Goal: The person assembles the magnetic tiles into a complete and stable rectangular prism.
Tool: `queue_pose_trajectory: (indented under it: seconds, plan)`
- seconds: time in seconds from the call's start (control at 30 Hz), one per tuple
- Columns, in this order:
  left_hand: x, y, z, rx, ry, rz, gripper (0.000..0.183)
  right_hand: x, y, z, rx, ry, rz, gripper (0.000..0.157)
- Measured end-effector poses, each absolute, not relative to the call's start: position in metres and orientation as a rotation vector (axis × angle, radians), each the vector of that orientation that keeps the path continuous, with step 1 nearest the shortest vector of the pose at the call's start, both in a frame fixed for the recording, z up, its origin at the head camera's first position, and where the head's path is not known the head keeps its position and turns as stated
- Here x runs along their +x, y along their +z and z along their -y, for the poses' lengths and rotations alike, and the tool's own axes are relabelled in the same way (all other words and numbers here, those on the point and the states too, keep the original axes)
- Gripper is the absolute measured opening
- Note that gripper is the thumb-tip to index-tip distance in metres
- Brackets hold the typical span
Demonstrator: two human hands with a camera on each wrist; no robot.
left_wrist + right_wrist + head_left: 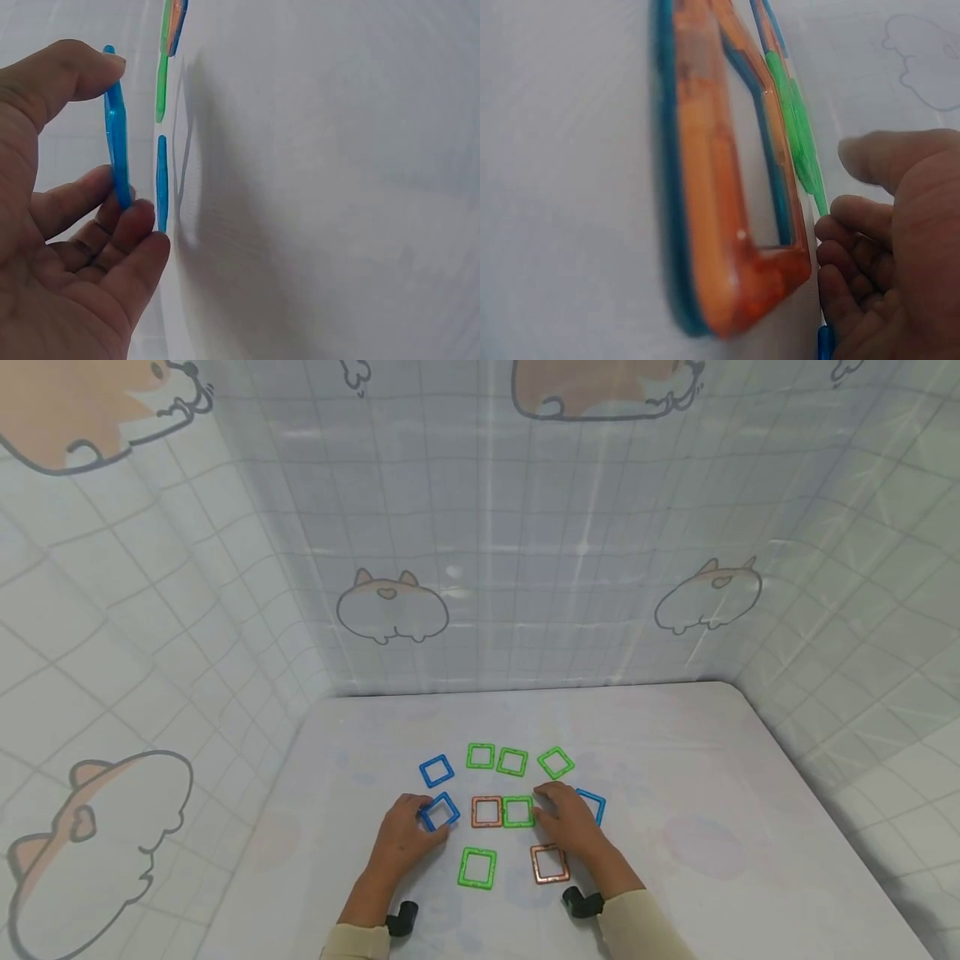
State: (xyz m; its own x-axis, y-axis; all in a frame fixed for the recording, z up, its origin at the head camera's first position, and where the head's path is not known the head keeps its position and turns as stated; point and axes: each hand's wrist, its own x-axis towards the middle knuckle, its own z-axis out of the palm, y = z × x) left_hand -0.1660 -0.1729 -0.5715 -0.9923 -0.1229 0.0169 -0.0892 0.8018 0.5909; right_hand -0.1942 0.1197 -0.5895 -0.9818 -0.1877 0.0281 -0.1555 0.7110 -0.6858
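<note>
My left hand (403, 837) pinches a square blue magnetic tile frame (118, 146) between thumb and fingers. In the left wrist view it stands on edge, raised off the white table. My right hand (576, 827) is beside a green square frame (518, 826), fingers loosely bent and thumb apart; whether a fingertip touches it I cannot tell. That green frame adjoins an orange frame (487, 826) on its left. Below the right hand lies another orange frame (712, 225), with a blue layer under it in the right wrist view. A blue frame (601, 812), partly hidden, lies right of that hand.
A blue frame (426, 776) and several green frames, one at far right (564, 771), form a back row. Another green frame (476, 886) lies in front, between the forearms. Patterned white curtains (525, 635) surround the white table (675, 752) at back and sides.
</note>
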Motion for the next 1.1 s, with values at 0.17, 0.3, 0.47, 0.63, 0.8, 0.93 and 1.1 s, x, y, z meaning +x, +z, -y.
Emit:
queue_pose_trajectory:
  seconds: [0.17,0.3,0.47,0.63,0.8,0.93,1.1]
  plan:
    - [-0.165,-0.570,0.171,0.182,-1.029,2.935,0.062,-0.194,-0.590,-0.118,-0.250,-1.127,-2.839,0.048]
    - [-0.166,-0.570,0.170,0.168,-1.055,2.934,0.063,-0.193,-0.588,-0.117,-0.251,-1.122,-2.842,0.047]
    - [-0.166,-0.570,0.169,0.110,-1.031,2.932,0.062,-0.193,-0.585,-0.118,-0.280,-1.105,-2.859,0.045]
    - [-0.166,-0.569,0.166,0.022,-1.050,2.931,0.060,-0.192,-0.583,-0.119,-0.315,-1.097,-2.869,0.045]
    - [-0.165,-0.568,0.164,-0.140,-1.071,2.897,0.060,-0.193,-0.582,-0.119,-0.316,-1.102,-2.866,0.044]
    - [-0.166,-0.566,0.162,-0.219,-1.047,2.889,0.059,-0.193,-0.583,-0.119,-0.316,-1.105,-2.864,0.044]
    - [-0.168,-0.565,0.159,-0.272,-1.014,2.917,0.057,-0.194,-0.585,-0.120,-0.322,-1.096,-2.867,0.045]
